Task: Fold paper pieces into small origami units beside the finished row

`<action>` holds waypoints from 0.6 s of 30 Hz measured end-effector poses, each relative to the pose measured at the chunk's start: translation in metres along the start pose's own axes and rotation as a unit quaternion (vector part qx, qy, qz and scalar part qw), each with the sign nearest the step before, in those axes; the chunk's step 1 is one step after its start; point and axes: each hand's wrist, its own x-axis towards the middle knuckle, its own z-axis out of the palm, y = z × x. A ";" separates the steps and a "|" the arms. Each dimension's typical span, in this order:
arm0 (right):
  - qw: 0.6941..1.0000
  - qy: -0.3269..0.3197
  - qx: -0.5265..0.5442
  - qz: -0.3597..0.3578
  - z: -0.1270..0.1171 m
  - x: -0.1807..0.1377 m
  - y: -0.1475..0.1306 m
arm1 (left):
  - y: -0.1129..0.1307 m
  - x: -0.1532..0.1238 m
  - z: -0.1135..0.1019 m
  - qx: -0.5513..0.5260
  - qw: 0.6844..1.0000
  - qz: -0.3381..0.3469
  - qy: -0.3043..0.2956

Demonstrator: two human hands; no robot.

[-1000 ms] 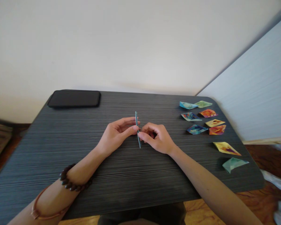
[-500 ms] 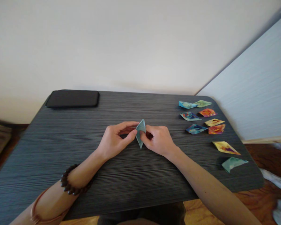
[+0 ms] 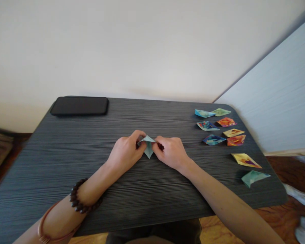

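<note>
A pale blue-green piece of folded paper (image 3: 149, 149) is held between my hands over the middle of the dark table (image 3: 142, 196). Its upper part spreads into a wide peak, and a pointed tip hangs down below. My left hand (image 3: 127, 149) pinches its left side between thumb and fingers. On the other side, my right hand (image 3: 171, 151) pinches the right edge with thumb and bent index finger. The remaining fingers of both hands are curled and partly hidden.
Several colourful folded papers (image 3: 213, 139) lie along the table's right side, with a green folded paper (image 3: 254, 177) nearest the front. A black phone (image 3: 80, 106) rests at the back left. A white wall (image 3: 147, 47) rises behind the table, and a pale panel (image 3: 282, 88) stands at right.
The folded paper has gone from a narrow upright diamond to a wider shape with a spread top. My left fingers have curled and closed on its left side; my right hand has barely moved.
</note>
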 end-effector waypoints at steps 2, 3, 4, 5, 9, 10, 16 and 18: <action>1.000 0.002 -0.010 0.026 0.000 0.000 0.000 | -0.003 0.001 0.001 -0.030 1.000 0.002 0.004; 0.999 0.000 -0.011 0.037 -0.001 0.001 0.000 | -0.005 0.001 0.001 -0.039 0.999 0.003 0.008; 0.999 -0.003 -0.009 0.044 -0.001 0.001 0.000 | -0.005 0.001 0.001 -0.044 0.999 0.005 0.012; 0.999 -0.005 0.000 0.046 -0.001 0.001 0.001 | -0.006 0.001 0.001 -0.046 0.999 0.008 0.014; 0.995 0.014 0.101 -0.001 -0.002 0.001 0.007 | -0.009 0.002 -0.003 -0.045 0.998 0.043 -0.001; 0.991 0.023 0.129 -0.027 -0.002 0.001 0.010 | -0.010 0.002 -0.004 -0.042 0.997 0.057 -0.006; 0.966 0.057 0.197 -0.156 -0.001 0.003 0.024 | -0.026 0.004 -0.008 -0.021 0.986 0.167 -0.014; 0.963 0.059 0.201 -0.172 -0.002 0.003 0.026 | -0.031 0.006 -0.010 -0.016 0.981 0.190 -0.026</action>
